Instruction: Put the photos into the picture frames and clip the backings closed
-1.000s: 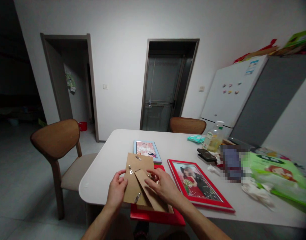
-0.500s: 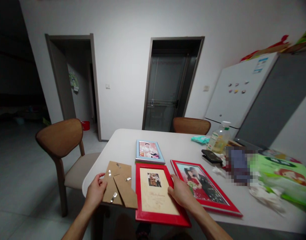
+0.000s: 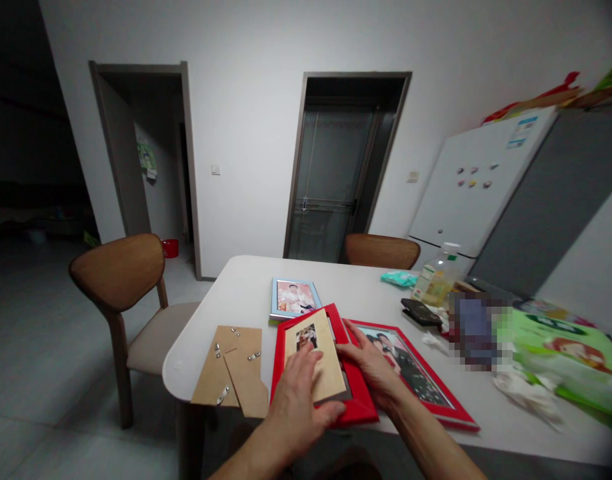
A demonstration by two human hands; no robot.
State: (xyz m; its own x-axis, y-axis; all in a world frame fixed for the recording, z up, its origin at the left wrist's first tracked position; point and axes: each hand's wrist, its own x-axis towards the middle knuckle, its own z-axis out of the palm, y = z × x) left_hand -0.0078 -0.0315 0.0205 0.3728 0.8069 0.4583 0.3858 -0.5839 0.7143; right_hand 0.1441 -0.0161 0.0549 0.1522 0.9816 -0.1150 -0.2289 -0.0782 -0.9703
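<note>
A red photo frame is tilted up above the near edge of the table, held at its right side by my right hand. Inside it, a cream paper insert with a small printed picture sits askew, leaving a dark strip at its lower right. My left hand lies over the insert with fingers spread, touching its face. To the left, a brown backing board with metal clips and a stand flap rests on the table. A second red frame with a couple's photo lies partly behind my right hand. Beyond is a light-blue frame.
On the white table stand a bottle and a black wallet-like item. Crumpled tissues and a green package lie at the right. Wooden chairs stand at the left and far side.
My left hand has left the backing board and moved right onto the cream insert. The red frame has been raised and tilted, and the insert has shifted askew within it.
</note>
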